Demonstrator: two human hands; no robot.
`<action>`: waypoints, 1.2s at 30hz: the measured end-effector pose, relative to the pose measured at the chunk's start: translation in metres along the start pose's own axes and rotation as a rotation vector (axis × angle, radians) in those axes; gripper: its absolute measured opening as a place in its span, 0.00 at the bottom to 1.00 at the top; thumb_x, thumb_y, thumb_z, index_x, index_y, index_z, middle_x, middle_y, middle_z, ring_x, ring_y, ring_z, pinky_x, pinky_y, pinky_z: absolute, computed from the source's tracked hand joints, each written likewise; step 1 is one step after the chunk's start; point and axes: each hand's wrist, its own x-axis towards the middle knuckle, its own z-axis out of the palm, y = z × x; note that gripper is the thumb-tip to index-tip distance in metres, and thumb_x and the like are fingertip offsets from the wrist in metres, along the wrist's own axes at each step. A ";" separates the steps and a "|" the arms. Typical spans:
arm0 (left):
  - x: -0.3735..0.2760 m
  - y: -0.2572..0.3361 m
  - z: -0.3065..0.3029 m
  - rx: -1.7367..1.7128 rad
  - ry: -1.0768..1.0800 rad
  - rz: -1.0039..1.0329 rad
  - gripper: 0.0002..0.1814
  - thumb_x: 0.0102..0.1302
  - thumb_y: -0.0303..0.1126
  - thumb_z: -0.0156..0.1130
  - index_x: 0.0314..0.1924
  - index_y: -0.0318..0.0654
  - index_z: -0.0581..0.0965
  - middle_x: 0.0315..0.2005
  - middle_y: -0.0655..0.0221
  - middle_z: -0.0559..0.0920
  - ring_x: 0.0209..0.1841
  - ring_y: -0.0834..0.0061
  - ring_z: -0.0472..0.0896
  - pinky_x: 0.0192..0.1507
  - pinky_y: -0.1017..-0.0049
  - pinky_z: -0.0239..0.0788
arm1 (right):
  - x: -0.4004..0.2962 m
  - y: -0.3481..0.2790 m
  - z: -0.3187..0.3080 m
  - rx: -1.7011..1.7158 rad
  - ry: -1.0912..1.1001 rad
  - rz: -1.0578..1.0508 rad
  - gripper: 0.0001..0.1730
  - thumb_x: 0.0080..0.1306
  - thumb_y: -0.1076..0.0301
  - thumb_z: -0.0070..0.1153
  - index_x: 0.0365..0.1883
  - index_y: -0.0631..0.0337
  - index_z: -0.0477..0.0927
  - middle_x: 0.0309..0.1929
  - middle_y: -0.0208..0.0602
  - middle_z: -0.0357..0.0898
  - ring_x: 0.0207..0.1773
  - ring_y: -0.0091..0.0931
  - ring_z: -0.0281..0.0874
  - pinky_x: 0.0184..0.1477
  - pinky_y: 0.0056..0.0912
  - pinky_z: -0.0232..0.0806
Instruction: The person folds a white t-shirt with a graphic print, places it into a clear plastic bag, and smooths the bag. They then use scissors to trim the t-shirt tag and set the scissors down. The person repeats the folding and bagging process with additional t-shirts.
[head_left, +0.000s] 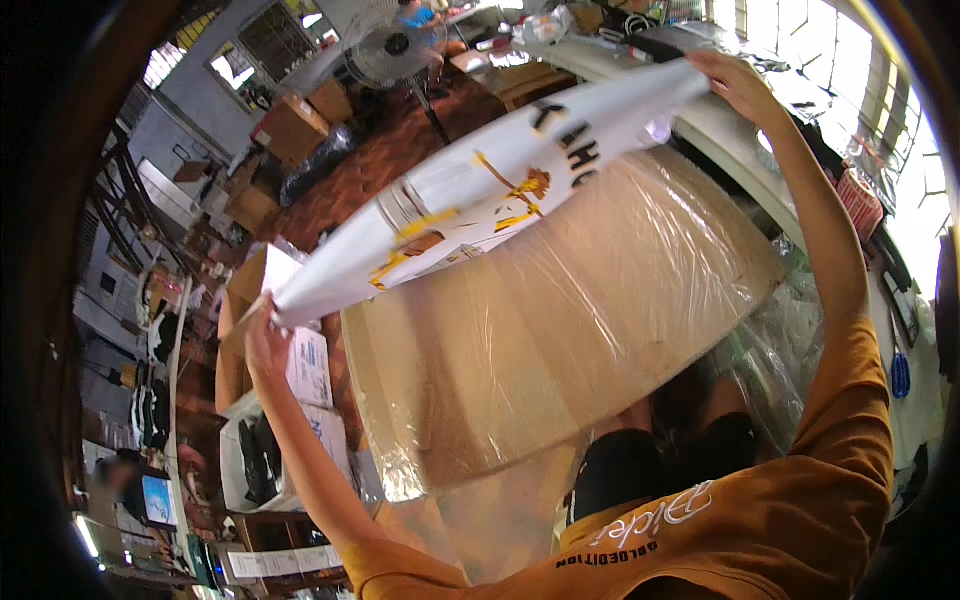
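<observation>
A white printed sheet, which looks like fabric (465, 202), is stretched between my two raised hands; it bears black lettering and a yellow and brown design. My left hand (268, 337) grips its near left corner, and my right hand (731, 84) pinches the opposite end at the upper right. Both arms are spread wide. Below the sheet lies a large flat cardboard panel (525, 352) wrapped in clear plastic film, in front of my legs. The sheet hangs above its far edge and hides part of it.
At the left stand an open cardboard box (238, 337) and a white box (255, 465) holding dark items. A pedestal fan (396, 46) stands beyond the sheet. A long table (750, 176) runs along the right, with scissors (901, 373). Other people sit farther off.
</observation>
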 end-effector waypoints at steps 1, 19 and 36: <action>-0.035 -0.026 0.007 0.011 -0.017 -0.063 0.20 0.62 0.35 0.58 0.54 0.40 0.73 0.47 0.72 0.76 0.45 0.77 0.73 0.49 0.68 0.64 | -0.037 0.013 -0.029 -0.047 -0.026 0.087 0.19 0.63 0.63 0.55 0.52 0.57 0.75 0.52 0.26 0.73 0.52 0.20 0.69 0.52 0.22 0.61; -0.260 -0.102 -0.049 0.701 -0.049 -0.320 0.13 0.49 0.18 0.64 0.37 0.34 0.76 0.29 0.72 0.77 0.32 0.82 0.75 0.38 0.82 0.66 | -0.265 0.036 -0.031 -0.276 -0.371 0.485 0.14 0.49 0.81 0.62 0.34 0.65 0.75 0.29 0.31 0.76 0.33 0.18 0.74 0.36 0.22 0.68; -0.180 -0.200 0.355 0.835 -0.527 0.213 0.17 0.56 0.39 0.65 0.41 0.37 0.75 0.37 0.66 0.78 0.44 0.68 0.73 0.49 0.65 0.61 | -0.140 0.087 0.118 -0.284 -0.282 0.156 0.16 0.52 0.67 0.63 0.36 0.67 0.77 0.28 0.34 0.74 0.35 0.22 0.68 0.40 0.27 0.63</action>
